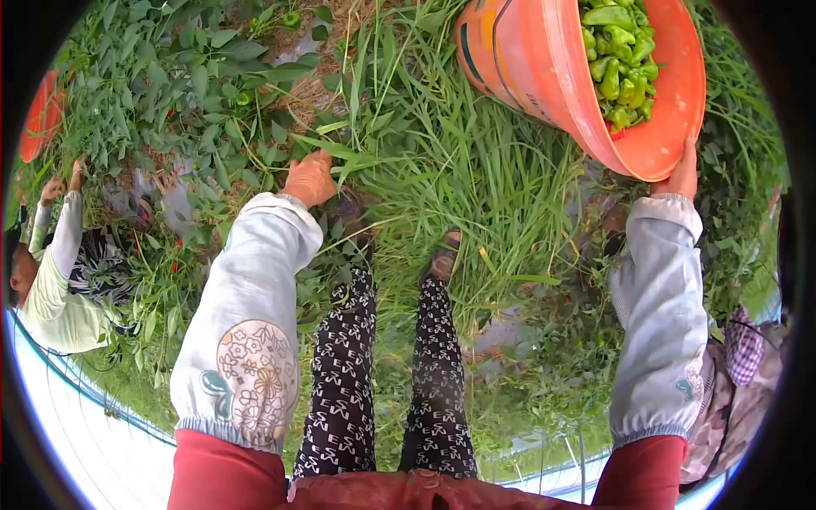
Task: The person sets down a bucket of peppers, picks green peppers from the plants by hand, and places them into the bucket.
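Note:
An orange bucket (535, 64) tilts on its side over the grass at the upper right, with green peppers (620, 64) inside. My right hand (680, 174) grips its lower rim, the fingers partly hidden behind it. My left hand (311, 177) is among leaves and grass blades left of the middle, beside the pepper plants (212, 76). Its fingers are bent and partly covered by leaves, so whether they hold anything is unclear. A green pepper (291, 19) hangs among the leaves at the top.
A co-worker (64, 293) in a light top bends among plants at the far left, near another orange bucket (42, 117). Tall grass (476, 161) covers the ground around my feet. Someone's patterned clothing (748, 399) shows at the right edge.

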Tool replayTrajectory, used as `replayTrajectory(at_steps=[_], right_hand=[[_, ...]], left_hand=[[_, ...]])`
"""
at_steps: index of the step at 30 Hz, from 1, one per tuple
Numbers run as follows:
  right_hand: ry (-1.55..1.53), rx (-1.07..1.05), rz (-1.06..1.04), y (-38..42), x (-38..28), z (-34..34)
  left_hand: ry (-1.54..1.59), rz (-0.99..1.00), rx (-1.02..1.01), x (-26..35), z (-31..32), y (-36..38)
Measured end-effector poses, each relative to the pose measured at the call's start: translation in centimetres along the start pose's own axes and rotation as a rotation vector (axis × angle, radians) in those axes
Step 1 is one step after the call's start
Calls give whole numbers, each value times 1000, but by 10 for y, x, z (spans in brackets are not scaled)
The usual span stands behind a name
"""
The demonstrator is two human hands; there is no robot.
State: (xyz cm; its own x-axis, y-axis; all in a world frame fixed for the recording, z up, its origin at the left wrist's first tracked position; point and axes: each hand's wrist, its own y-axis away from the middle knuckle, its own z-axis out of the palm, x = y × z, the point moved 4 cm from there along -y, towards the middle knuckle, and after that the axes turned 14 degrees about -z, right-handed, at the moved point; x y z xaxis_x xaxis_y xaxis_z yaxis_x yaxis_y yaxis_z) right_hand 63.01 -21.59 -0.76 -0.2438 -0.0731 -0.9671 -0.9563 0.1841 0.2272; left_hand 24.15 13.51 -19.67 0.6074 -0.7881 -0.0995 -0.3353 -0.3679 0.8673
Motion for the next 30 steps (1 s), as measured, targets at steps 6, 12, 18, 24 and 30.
replayTrajectory(at_steps=[6, 12, 18, 24, 30], right_hand=[[-89, -12, -115, 16, 5, -13], [-59, 54, -43, 33, 11, -26], [40, -25, -14, 86, 12, -27], [4, -39, 141, 150, 38, -43], [-84, -50, 385, 231, 57, -27]], left_hand=[[-158, 206, 121, -20, -22, 3], [-388, 256, 282, 16, -109, 12], [-391, 244, 417, 28, -87, -30], [-575, 182, 382, 18, -82, -10], [-212, 166, 157, -23, -178, 56]])
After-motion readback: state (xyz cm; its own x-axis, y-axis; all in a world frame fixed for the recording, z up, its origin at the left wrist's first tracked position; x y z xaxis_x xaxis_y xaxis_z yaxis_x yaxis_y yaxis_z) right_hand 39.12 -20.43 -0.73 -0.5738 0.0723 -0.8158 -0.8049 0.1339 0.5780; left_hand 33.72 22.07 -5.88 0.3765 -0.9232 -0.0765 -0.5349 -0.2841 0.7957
